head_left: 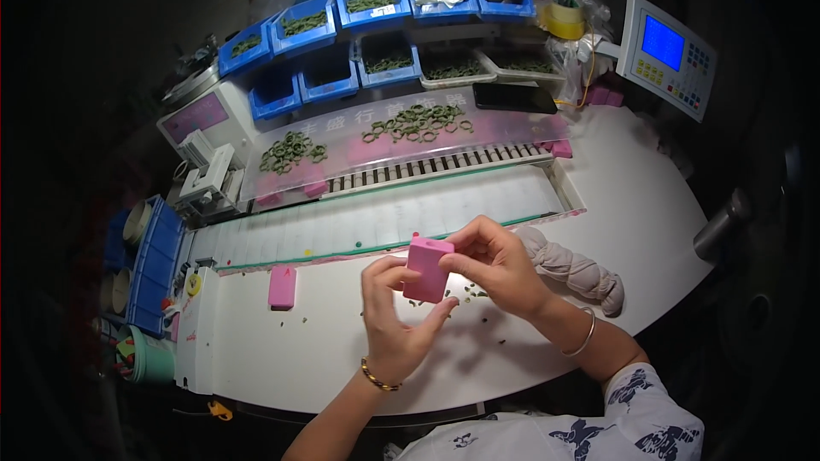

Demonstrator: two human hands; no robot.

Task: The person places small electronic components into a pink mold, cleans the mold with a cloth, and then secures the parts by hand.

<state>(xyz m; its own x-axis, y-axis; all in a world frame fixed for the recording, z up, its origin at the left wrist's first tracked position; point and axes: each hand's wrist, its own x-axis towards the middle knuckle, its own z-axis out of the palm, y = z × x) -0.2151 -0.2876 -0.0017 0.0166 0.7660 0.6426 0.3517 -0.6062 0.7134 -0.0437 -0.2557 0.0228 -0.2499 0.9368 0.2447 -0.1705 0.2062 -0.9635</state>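
Note:
A pink rubber mold (427,271), block-shaped with a small dark opening in its top edge, is held above the white table. My left hand (395,320) grips it from the left and below, fingers along its side and thumb at its lower end. At the upper right corner, the thumb and bent fingers of my right hand (500,269) press together on the mold; whether they also pinch something small is hidden. Small green scraps (478,293) lie on the table beneath. A second pink mold (282,288) rests on the table to the left.
Green rings (418,124) lie in heaps on a clear sheet behind a roller strip (436,162). Blue bins (373,7) stand in rows at the back. A twisted cloth (574,269) lies near my right forearm; a keypad display (670,55) stands at the far right.

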